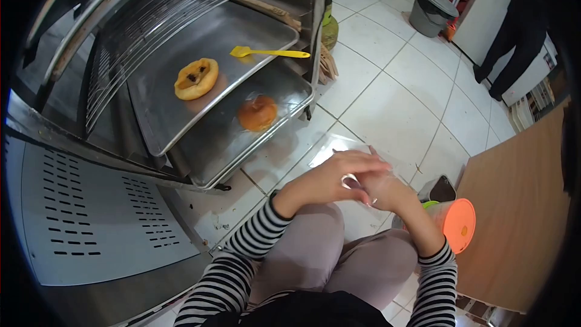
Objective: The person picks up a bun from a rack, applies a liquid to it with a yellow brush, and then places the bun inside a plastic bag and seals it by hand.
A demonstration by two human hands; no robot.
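Observation:
In front of my knees my two hands meet. My left hand (340,177) bends over the fingers of my right hand (382,189), its thumb and fingers curled with a small shiny, pale, clear-looking bit between them that I cannot make out. My right hand is blurred and partly covered by the left. Ahead on the left, a metal tray (218,21) on a rack bears a round bun with a dark-spotted filling (196,79) and a yellow spatula (272,53). The tray below it (200,151) holds a round brown bun (257,113).
The metal rack (316,18) stands close on my left beside a slotted grey panel (97,212). At my right are an orange-lidded container (458,225) and a wooden panel (526,206). A grey bin (426,15) and a person in dark trousers (514,42) are farther off on the tiles.

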